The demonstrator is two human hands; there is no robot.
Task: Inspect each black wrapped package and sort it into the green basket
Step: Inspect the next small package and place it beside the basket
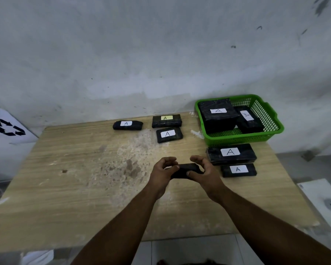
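Note:
A small black wrapped package [185,169] is held above the table's middle between my left hand [163,171] and my right hand [203,172], each gripping one end; its label is not visible. The green basket [271,119] at the back right holds two black packages marked A, a large one [218,117] and a smaller one [248,119]. Three labelled packages lie at the back centre: one [127,125], one with a yellow label [166,121] and one [169,134]. Two more lie in front of the basket, a larger one [231,153] and a smaller one [238,170].
The wooden table [84,178] is scuffed and stands against a grey wall. A white bin with a recycling symbol [8,127] stands off the left edge. A white object [325,201] lies on the floor at the right.

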